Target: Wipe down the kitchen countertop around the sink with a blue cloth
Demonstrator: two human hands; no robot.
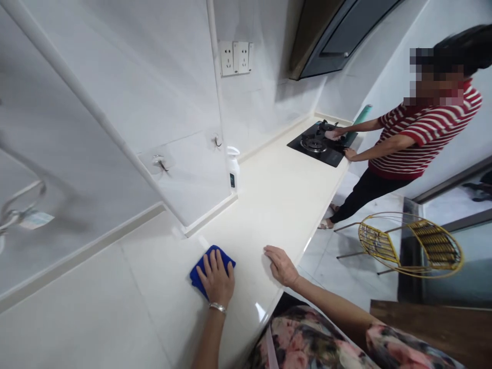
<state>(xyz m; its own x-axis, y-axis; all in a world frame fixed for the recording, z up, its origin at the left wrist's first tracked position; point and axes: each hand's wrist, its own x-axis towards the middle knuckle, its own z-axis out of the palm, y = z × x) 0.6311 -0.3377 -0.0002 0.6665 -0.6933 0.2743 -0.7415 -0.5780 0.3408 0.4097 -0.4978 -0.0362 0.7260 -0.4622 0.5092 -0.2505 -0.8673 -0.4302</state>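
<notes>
Left grip (219,282) spread flat on blue cloth (197,281), 1 corner toward spray bottle (233,171), long axis unclear; right grip (283,268) half-curled.

left hand (218,281) palm down, fingers (219,260) spread; right hand (283,267) loosely curled, right forearm (330,302) slanting inward.

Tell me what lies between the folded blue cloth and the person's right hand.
Only a bare stretch of glossy cream countertop separates the blue cloth from the right hand in the head view.
</notes>
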